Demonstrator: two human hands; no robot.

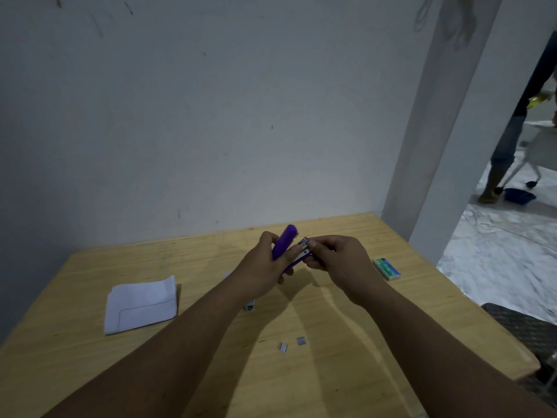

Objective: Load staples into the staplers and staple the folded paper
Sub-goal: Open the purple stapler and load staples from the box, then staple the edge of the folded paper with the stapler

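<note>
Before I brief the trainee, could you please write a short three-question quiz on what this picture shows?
1. True or false: the purple stapler lies shut on the table.
2. Which hand grips the stapler? A) left hand B) right hand
3. Fill in: the folded paper lies to the person's ____ of both hands.

Key:
1. False: it is held open above the table.
2. A; the right hand pinches at its metal staple channel.
3. Left; the staple box lies right.

your way left runs into the folded paper – bare table lies beyond it. two staple strips sit near you, a staple box far right, the wall close behind.
</note>
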